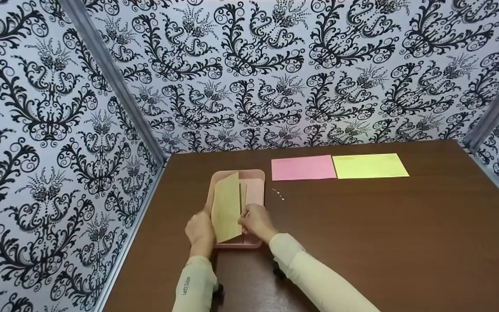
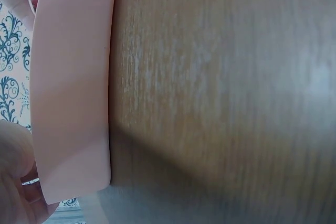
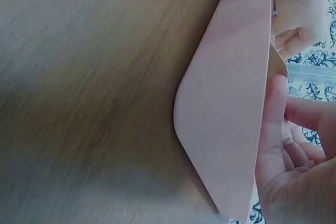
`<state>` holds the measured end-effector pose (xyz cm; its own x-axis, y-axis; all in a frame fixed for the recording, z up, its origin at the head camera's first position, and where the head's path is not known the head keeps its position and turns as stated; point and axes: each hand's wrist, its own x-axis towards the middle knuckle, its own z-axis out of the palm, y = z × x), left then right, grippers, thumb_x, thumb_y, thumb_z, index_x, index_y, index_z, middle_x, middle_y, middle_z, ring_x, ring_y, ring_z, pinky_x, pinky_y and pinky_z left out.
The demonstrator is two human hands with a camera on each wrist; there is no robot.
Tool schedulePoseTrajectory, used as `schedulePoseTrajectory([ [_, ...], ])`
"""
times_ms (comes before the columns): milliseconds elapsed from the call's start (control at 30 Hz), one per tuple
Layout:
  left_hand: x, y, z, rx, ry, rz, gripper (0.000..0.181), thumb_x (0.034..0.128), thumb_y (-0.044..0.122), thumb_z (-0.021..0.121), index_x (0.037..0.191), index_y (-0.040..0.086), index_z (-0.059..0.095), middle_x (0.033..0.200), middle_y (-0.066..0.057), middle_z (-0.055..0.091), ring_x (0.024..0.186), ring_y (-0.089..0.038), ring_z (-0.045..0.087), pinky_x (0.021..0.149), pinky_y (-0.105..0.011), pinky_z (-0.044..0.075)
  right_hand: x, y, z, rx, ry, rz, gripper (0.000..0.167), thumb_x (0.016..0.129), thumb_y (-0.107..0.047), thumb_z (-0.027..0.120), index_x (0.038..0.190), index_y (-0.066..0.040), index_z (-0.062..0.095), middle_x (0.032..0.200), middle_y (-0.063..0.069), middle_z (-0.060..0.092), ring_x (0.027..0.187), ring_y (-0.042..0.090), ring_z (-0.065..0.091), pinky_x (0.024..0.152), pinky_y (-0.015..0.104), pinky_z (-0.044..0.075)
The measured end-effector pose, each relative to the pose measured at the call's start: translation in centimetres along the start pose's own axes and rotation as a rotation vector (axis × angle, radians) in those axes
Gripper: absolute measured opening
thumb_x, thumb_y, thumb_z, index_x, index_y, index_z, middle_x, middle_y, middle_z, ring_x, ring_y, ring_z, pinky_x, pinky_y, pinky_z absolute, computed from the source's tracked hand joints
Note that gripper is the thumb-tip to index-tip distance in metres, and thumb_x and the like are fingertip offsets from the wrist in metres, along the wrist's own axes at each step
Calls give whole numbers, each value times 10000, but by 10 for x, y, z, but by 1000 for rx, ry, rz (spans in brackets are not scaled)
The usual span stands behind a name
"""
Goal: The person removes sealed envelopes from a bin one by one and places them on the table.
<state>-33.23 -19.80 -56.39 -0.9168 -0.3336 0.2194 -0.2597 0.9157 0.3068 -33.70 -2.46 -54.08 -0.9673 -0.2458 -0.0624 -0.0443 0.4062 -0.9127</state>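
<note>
A shallow pink tray (image 1: 256,174) stands on the table, left of its middle. In it a tan flat sheet (image 1: 225,208) lies tilted, with a narrower tan piece (image 1: 243,195) beside its right edge. My right hand (image 1: 256,221) pinches the right edge of the sheet between thumb and fingers; the right wrist view shows the sheet's corner (image 3: 276,61) above the tray wall. At the tray's left side my left hand (image 1: 200,229) grips the rim with curled fingers. Its fingers (image 2: 34,203) show around the tray corner in the left wrist view, and the thumb's contact is partly hidden.
Behind and to the right of the tray, a pink paper (image 1: 303,168) and a yellow paper (image 1: 371,166) lie edge to edge on the brown table (image 1: 362,234). Small white marks (image 1: 278,194) show beside the tray. Patterned walls (image 1: 267,86) enclose the table's back and sides.
</note>
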Motion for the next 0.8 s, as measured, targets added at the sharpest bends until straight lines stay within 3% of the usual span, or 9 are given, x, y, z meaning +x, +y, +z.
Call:
schedulePoseTrajectory([
  [67,0,0,0,-1,-4,1,245,958,17,523,983,39,766,856,-225,747,741,-391,719,591,-515,551,-1,1,-2,17,6,-13,111,841,56,672,782,13,588,571,45,627,417,65,539,413,164,444],
  [133,0,0,-1,12,-18,3,274,938,-24,544,1073,82,757,872,-217,748,743,-382,719,591,-505,553,-2,1,-3,17,16,-46,92,829,64,670,791,29,594,579,106,656,416,103,577,410,166,446],
  [300,0,-1,-1,29,-39,7,444,912,-70,556,1242,193,696,904,-204,750,766,-379,721,606,-506,557,-3,1,-9,9,42,-83,52,830,52,663,812,39,617,672,240,704,556,358,706,412,155,429],
  [400,2,-1,0,18,-21,8,310,911,-53,551,1098,96,747,891,-213,750,773,-389,722,611,-518,557,-2,2,-12,30,46,-64,55,848,43,661,823,34,613,719,273,707,639,425,717,442,214,491],
  [533,3,0,1,13,-12,1,219,911,-38,545,941,13,755,886,-222,750,781,-397,722,615,-525,556,-1,4,-16,45,52,-61,61,858,41,658,826,28,607,750,288,708,648,425,719,550,396,586],
  [700,1,0,1,10,-30,-9,182,886,-55,573,920,-15,748,888,-231,746,786,-403,720,614,-524,556,-1,5,-20,68,65,-66,81,864,41,665,824,25,596,765,297,708,647,414,722,608,485,595],
  [800,1,1,2,10,-9,-6,177,906,-23,571,882,-34,746,863,-240,742,767,-412,718,603,-527,553,-2,5,-24,95,82,-69,79,866,45,668,834,41,596,779,304,707,660,430,719,623,506,595],
])
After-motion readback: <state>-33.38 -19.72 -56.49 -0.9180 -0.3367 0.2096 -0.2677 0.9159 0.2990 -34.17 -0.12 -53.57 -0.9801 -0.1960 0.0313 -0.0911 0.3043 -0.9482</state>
